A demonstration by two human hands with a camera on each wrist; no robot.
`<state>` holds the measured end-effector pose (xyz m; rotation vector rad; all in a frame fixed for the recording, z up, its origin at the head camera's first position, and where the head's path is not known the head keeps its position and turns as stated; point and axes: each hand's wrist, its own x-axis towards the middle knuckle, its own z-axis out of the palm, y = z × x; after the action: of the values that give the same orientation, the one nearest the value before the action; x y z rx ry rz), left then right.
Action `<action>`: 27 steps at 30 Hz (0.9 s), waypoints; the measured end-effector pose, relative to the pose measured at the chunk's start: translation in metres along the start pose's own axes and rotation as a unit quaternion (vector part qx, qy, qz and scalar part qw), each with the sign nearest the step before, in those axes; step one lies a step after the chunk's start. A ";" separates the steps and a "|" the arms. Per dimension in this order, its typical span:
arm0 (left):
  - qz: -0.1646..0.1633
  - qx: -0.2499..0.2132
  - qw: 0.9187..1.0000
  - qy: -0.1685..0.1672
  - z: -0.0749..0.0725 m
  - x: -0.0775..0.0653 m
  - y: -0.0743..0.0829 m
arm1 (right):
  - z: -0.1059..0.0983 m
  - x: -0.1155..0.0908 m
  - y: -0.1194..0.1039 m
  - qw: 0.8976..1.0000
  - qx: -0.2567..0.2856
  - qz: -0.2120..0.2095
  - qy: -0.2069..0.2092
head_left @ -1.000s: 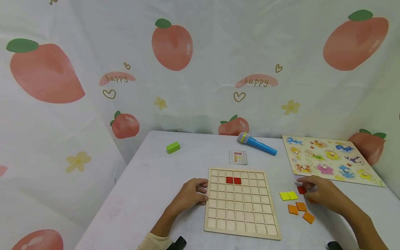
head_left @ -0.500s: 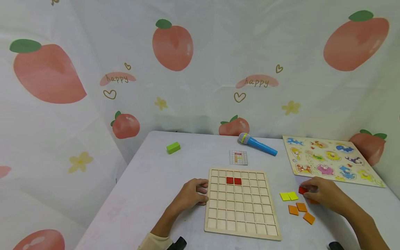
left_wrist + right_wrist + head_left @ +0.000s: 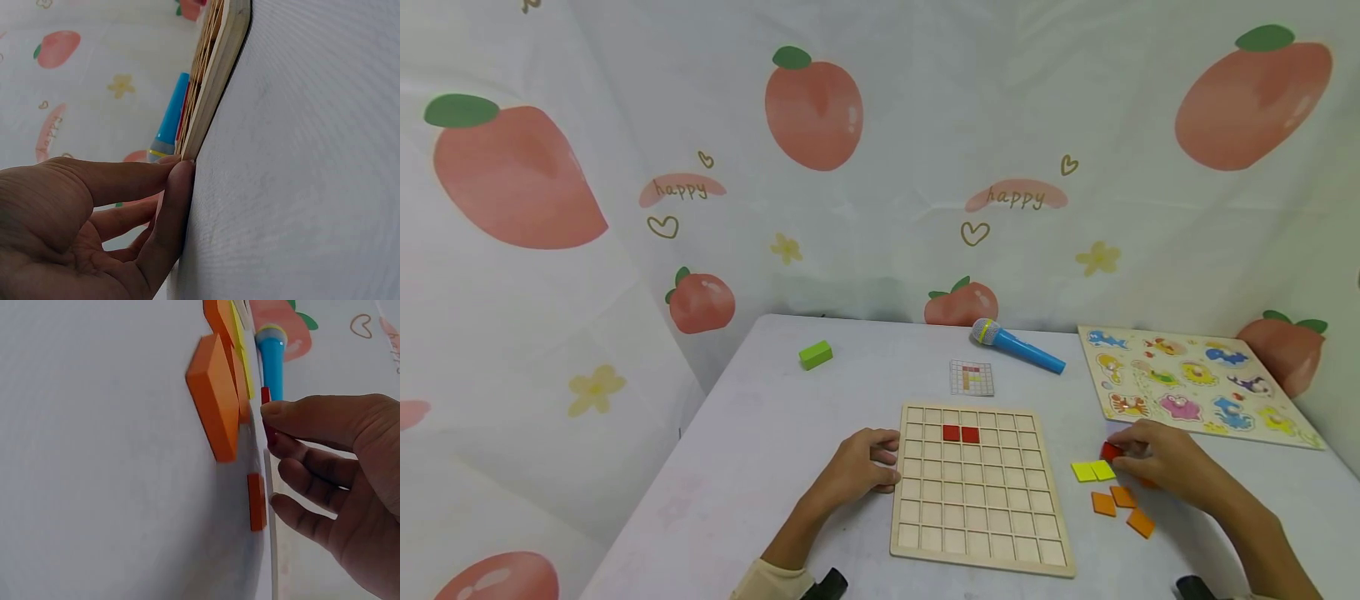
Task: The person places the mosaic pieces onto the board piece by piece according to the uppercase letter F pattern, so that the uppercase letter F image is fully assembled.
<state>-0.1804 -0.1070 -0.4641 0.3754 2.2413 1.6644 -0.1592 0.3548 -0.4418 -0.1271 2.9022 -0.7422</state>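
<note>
My right hand (image 3: pixel 1165 462) pinches a small red square tile (image 3: pixel 266 397) between thumb and finger. The tile (image 3: pixel 1111 451) shows just behind two yellow tiles (image 3: pixel 1093 471) in the head view. Several orange tiles (image 3: pixel 1103 503) lie near that hand; one orange tile (image 3: pixel 257 502) sits by its lower fingers and is mostly hidden from the head view. My left hand (image 3: pixel 857 467) rests its bent fingertips against the left edge of a wooden grid board (image 3: pixel 977 500). Two red tiles (image 3: pixel 961 433) sit side by side in the board's upper cells.
Behind the board lies a printed pattern card (image 3: pixel 972 377), with a blue toy microphone (image 3: pixel 1022 345) beyond it. An animal puzzle board (image 3: pixel 1195 383) fills the back right of the white table (image 3: pixel 722 500). A green block (image 3: pixel 816 354) stands at the back left.
My right hand has closed on the red tile and shifted it slightly left, toward the yellow tiles. The left hand and the grid board keep their place.
</note>
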 end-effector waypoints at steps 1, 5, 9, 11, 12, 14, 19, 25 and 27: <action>-0.001 0.001 1.000 0.000 0.000 0.000 0.000 | 0.001 0.000 -0.002 1.000 0.004 0.002 0.000; -0.004 0.005 1.000 0.000 0.000 -0.001 0.001 | 0.005 0.003 -0.009 1.000 0.015 -0.003 -0.001; -0.006 0.013 1.000 0.000 0.000 0.000 0.000 | 0.009 0.007 -0.017 1.000 0.012 -0.016 0.002; -0.007 0.017 1.000 0.000 0.000 0.000 0.000 | 0.011 0.009 -0.022 1.000 0.013 -0.023 0.004; -0.007 0.018 1.000 0.000 0.000 0.000 0.000 | 0.012 0.010 -0.024 1.000 0.013 -0.028 0.006; -0.006 0.018 1.000 0.000 0.000 0.000 0.000 | 0.014 0.013 -0.028 0.999 0.016 -0.034 0.006; -0.003 0.009 1.000 -0.002 0.000 0.000 0.000 | 0.020 0.018 -0.039 0.998 0.024 -0.057 0.009; -0.003 0.006 1.000 -0.002 0.000 0.000 0.000 | 0.023 0.024 -0.050 0.996 0.033 -0.087 0.007; -0.005 0.009 1.000 -0.002 0.000 0.000 -0.001 | 0.024 0.027 -0.054 0.995 0.036 -0.090 0.003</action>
<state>-0.1806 -0.1073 -0.4647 0.3719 2.2534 1.6383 -0.1791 0.2932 -0.4401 -0.3842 2.8925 -0.8762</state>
